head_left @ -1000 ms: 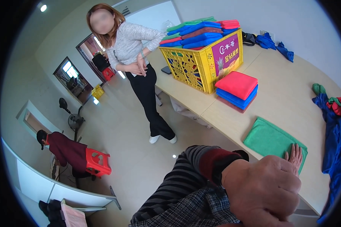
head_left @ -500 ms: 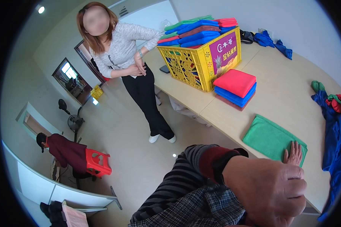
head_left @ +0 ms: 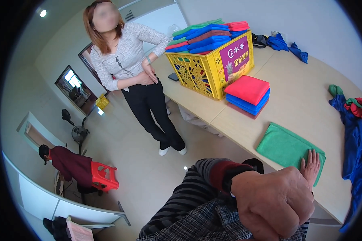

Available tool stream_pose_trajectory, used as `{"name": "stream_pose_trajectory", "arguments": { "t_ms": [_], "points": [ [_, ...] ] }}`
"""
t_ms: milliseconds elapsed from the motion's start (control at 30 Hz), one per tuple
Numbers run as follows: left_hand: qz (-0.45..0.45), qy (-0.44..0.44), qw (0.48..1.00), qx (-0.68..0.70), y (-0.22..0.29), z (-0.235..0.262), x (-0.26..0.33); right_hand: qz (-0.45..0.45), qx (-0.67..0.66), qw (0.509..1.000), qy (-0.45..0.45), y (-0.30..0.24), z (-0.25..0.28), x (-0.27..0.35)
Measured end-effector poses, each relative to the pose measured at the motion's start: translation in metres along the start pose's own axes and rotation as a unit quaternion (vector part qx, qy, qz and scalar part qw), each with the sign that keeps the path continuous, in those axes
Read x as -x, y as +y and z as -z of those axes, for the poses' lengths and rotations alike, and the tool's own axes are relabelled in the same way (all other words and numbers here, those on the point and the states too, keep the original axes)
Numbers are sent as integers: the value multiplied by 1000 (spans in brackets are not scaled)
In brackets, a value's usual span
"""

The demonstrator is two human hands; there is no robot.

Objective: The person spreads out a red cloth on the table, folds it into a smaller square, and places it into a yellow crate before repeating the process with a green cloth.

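Observation:
A folded green cloth (head_left: 284, 143) lies flat near the front edge of the table. My right hand (head_left: 310, 165) rests on its right end, fingers stretched out and the palm down. Close to the camera, my left hand (head_left: 272, 201) is curled into a fist in front of the table edge, with its back toward me. Whatever the fist may hold is hidden behind the knuckles. Beyond the green cloth sits a neat stack of folded cloths (head_left: 248, 90), red on top, then blue, with brownish red at the bottom.
A yellow plastic crate (head_left: 219, 76) heaped with folded cloths stands on the table (head_left: 309, 100). Crumpled blue, red and green cloths (head_left: 354, 132) line the right edge. A person (head_left: 128, 60) stands beyond the table; another (head_left: 74, 166) sits on a red stool (head_left: 104, 176).
My left fist has moved slightly left and turned a little. The right hand stays flat on the green cloth. The standing person has shifted posture.

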State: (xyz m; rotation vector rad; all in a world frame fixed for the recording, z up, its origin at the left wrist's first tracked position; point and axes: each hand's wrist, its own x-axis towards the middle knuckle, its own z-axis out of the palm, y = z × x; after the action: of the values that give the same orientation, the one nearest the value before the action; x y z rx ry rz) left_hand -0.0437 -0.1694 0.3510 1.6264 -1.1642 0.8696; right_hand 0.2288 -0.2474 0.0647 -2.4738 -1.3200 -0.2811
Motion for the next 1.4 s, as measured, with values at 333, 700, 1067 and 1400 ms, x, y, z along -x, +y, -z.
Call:
{"name": "stream_pose_trajectory", "arguments": {
  "t_ms": [333,700,1067,1400],
  "points": [
    [366,109,915,-132,-70,-25,98,36,23,999,26,8,-10,0],
    [607,205,766,48,-164,-59,197,-4,-824,555,-114,-100,90,3],
    [549,222,747,-301,-167,-53,203,-54,-845,527,-79,-96,62,-2],
    [433,-41,706,-558,-202,22,250,60,-209,976,17,9,-25,-33]
  ]
}}
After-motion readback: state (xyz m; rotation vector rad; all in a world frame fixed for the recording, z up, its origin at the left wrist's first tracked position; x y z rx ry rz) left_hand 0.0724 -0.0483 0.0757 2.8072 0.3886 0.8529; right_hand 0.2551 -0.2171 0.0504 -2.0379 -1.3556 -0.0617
